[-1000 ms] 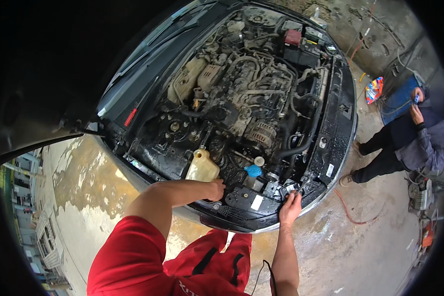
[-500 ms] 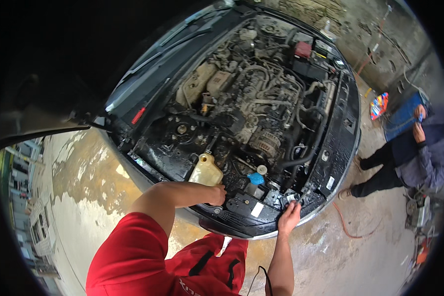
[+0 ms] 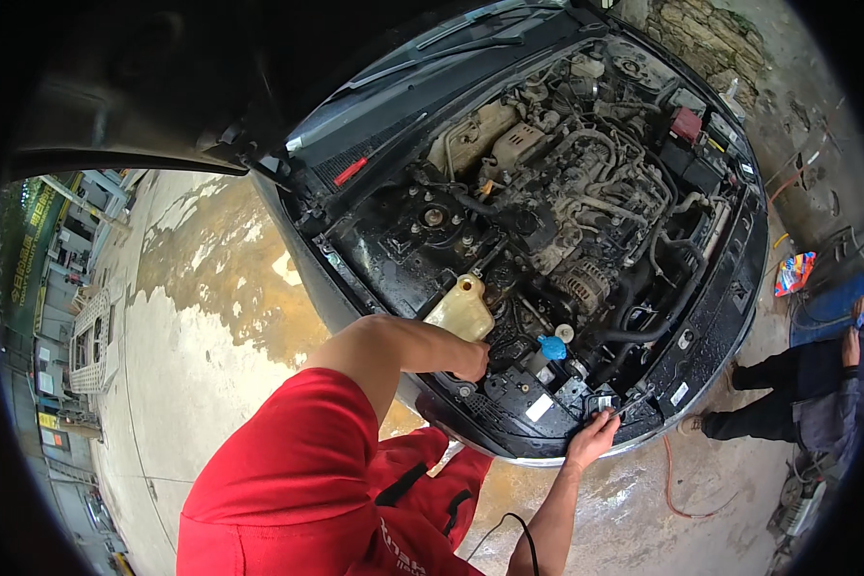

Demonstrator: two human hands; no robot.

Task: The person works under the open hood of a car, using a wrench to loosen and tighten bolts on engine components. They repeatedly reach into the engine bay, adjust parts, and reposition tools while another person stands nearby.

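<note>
My left hand (image 3: 470, 362) reaches down beside a yellowed plastic reservoir (image 3: 459, 308) at the near corner of the engine bay. Its fingers are curled closed, and whatever they grip is hidden below. My right hand (image 3: 593, 439) lies on the car's front edge, thumb and fingers pinched together at a small dark and silvery part (image 3: 602, 403). I cannot make out what it is. Between the hands are a blue cap (image 3: 552, 348), a white round cap (image 3: 564, 333) and a white label (image 3: 540, 408) on the black front panel.
A grimy engine (image 3: 590, 206) fills the bay under the raised hood (image 3: 154, 86). A red-handled tool (image 3: 350, 172) lies near the windshield. At right another person (image 3: 778, 394) stands by a blue barrel (image 3: 816, 307). An orange hose (image 3: 677, 490) lies on the wet concrete floor (image 3: 202, 384).
The view has swung left, so the car sits farther right in it. Both hands stay at about the same spots on the car.
</note>
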